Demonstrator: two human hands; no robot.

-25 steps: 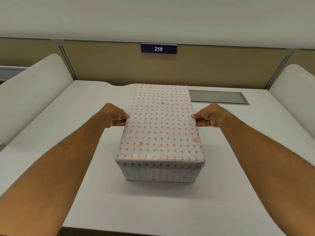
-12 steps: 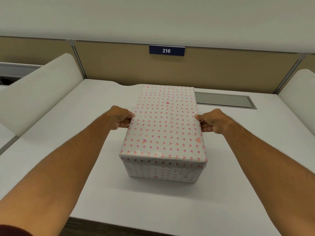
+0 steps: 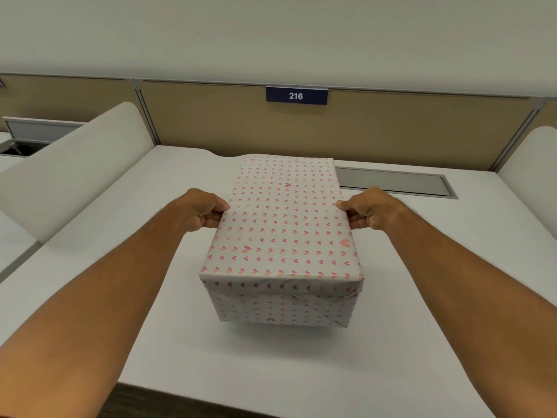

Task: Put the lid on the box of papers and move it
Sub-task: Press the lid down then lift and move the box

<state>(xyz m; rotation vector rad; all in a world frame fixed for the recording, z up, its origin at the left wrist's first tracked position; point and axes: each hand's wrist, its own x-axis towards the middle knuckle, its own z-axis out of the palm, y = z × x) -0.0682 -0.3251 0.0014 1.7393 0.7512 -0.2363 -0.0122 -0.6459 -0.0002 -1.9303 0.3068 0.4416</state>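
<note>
Lid (image 3: 283, 218) seated on box (image 3: 280, 309); long sides pinched by left hand (image 3: 201, 212), right hand (image 3: 369, 209), balanced for carrying

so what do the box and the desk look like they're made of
Box: probably cardboard wrapped in matte paper printed with pink hearts; creases and a folded flap show on its near face. Its lid has the same wrap. Desk: a smooth white, low-sheen top, likely laminate; its core can't be seen.

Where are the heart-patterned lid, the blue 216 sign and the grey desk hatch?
Heart-patterned lid (image 3: 283, 218): head view, middle of its top face.
Blue 216 sign (image 3: 296, 95): head view, on the white number.
Grey desk hatch (image 3: 391, 182): head view, its flat panel.
</note>
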